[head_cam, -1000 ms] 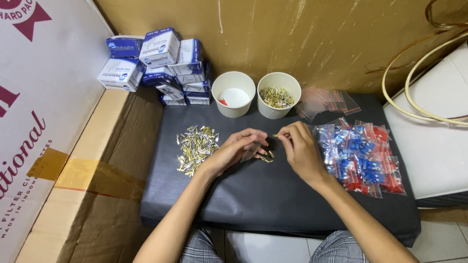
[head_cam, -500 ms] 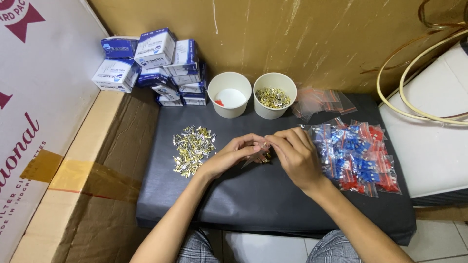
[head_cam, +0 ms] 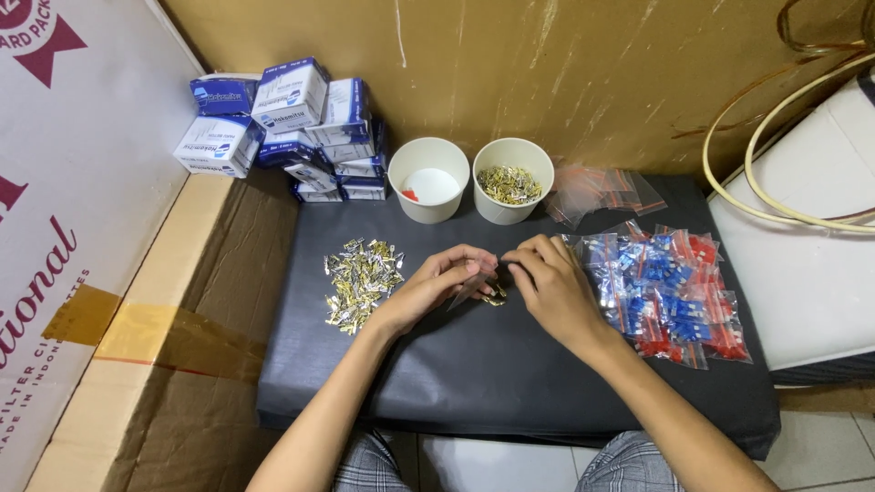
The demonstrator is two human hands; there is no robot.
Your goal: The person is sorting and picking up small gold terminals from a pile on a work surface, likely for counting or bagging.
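Note:
My left hand and my right hand meet over the middle of a black mat. Together they pinch a small clear plastic bag. A few small brass metal terminals lie on the mat just under the fingers. A loose pile of the same brass terminals lies to the left of my left hand. Right of my right hand lies a heap of small clear bags with blue and red parts.
Two white paper cups stand at the mat's back: the left cup holds a red bit, the right cup holds brass terminals. Empty clear bags lie beside them. Stacked blue-and-white small boxes and large cartons stand on the left.
Both hands have stayed together over the mat's middle, fingers shifting slightly around the small bag. The view has moved a little; nothing else has been moved.

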